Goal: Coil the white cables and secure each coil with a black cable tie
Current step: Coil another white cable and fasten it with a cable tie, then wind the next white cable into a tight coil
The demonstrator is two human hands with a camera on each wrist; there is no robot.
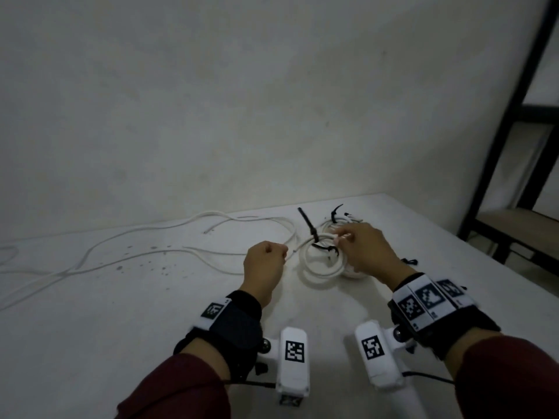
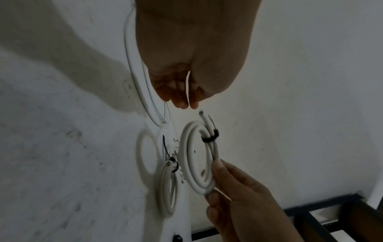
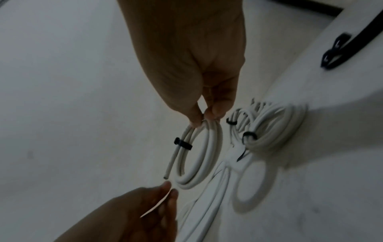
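Note:
My right hand (image 1: 341, 238) pinches the rim of a small white cable coil (image 3: 200, 157) and holds it just above the table. A black cable tie (image 3: 183, 144) wraps this coil, and one cable end (image 3: 167, 176) sticks out toward my left hand. My left hand (image 3: 172, 188) is curled close to that end, fingertips pinching a thin pale strip (image 3: 155, 207); I cannot tell what the strip is. The same coil (image 2: 196, 157) and its tie (image 2: 210, 137) show in the left wrist view. A long black tie tail (image 1: 307, 222) stands up at the coil's far side.
Several tied white coils (image 3: 271, 127) lie heaped right of the held one, another coil (image 2: 167, 186) beside it. Loose white cables (image 1: 145, 252) trail across the table's left half. Spare black ties (image 3: 335, 50) lie near the right edge. A black metal frame (image 1: 514, 140) stands beyond it.

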